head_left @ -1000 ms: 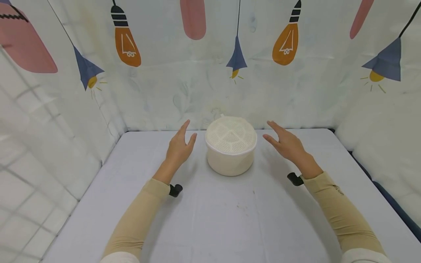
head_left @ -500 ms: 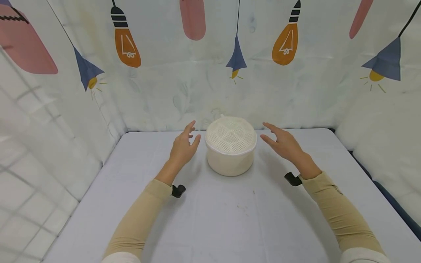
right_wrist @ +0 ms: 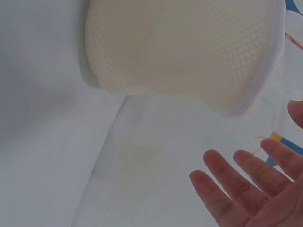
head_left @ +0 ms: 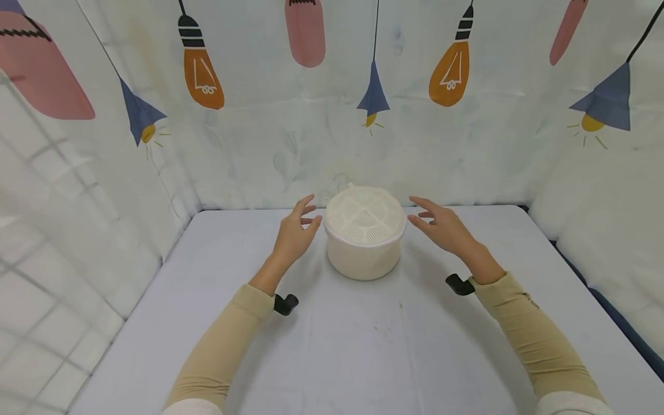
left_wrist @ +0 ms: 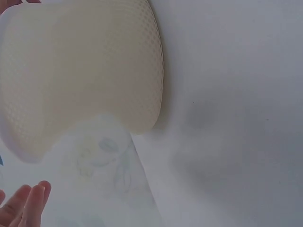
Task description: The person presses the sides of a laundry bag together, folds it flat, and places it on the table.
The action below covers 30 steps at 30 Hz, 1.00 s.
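Note:
A round, cream mesh laundry bag (head_left: 364,256) with white piping around its top stands upright near the table's back edge in the head view. My left hand (head_left: 294,235) is just left of it, fingers bent loosely and thumb tip close to its rim. On the other side, my right hand (head_left: 443,229) mirrors this, its thumb tip beside the right rim. Neither hand grips the bag; whether a thumb touches it I cannot tell. In the left wrist view the fingers (left_wrist: 31,203) are apart from the mesh wall (left_wrist: 85,61). Spread fingers (right_wrist: 241,189) show below the bag (right_wrist: 180,47) in the right wrist view.
A white cloth covers the table (head_left: 353,357). Right behind the bag rises a pale curtain wall (head_left: 311,144) printed with lamps and bulbs, and similar sheets flank both sides. A black wrist camera (head_left: 286,304) sits at the left cuff, another camera (head_left: 460,284) at the right.
Both hands have moved inward toward the bag, the left one farther, and their fingers have bent slightly. The bag has stayed in place on the table.

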Motion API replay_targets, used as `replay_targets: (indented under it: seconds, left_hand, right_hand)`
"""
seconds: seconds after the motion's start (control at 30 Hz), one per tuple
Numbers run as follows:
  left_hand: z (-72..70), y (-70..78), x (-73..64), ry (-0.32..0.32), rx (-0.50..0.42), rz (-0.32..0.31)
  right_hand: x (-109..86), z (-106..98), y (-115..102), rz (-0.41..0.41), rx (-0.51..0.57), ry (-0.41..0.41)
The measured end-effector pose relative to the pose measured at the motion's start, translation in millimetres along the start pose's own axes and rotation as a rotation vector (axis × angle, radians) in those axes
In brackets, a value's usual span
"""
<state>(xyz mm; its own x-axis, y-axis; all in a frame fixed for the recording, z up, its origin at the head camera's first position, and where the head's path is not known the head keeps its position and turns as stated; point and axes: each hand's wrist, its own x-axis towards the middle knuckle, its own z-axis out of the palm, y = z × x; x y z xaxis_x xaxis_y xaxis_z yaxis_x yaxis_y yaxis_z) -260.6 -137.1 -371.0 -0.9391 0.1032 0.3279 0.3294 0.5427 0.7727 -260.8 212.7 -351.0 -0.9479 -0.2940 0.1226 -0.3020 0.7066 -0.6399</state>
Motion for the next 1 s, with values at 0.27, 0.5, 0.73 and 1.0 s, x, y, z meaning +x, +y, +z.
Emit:
replay_targets:
  seconds: [0.27, 0.5, 0.73, 1.0]
  left_hand:
    - [2.2, 1.6, 2.0, -0.02, -0.13, -0.1]
    - [6.0, 1.5, 4.6, -0.058, -0.274, -0.209]
    - [5.6, 4.7, 5.1, -0.072, -0.311, -0.242]
    - [6.0, 9.0, 4.2, -0.119, -0.364, -0.277]
  right_hand:
    - [3.3, 4, 0, -0.01, 0.071, 0.004]
    - [7.4, 6, 2, 0.008, 0.243, -0.009]
    - [13.0, 10, 5, 0.012, 0.374, -0.049]
    - [16.1, 11, 3, 0.072, 0.44, -0.088]
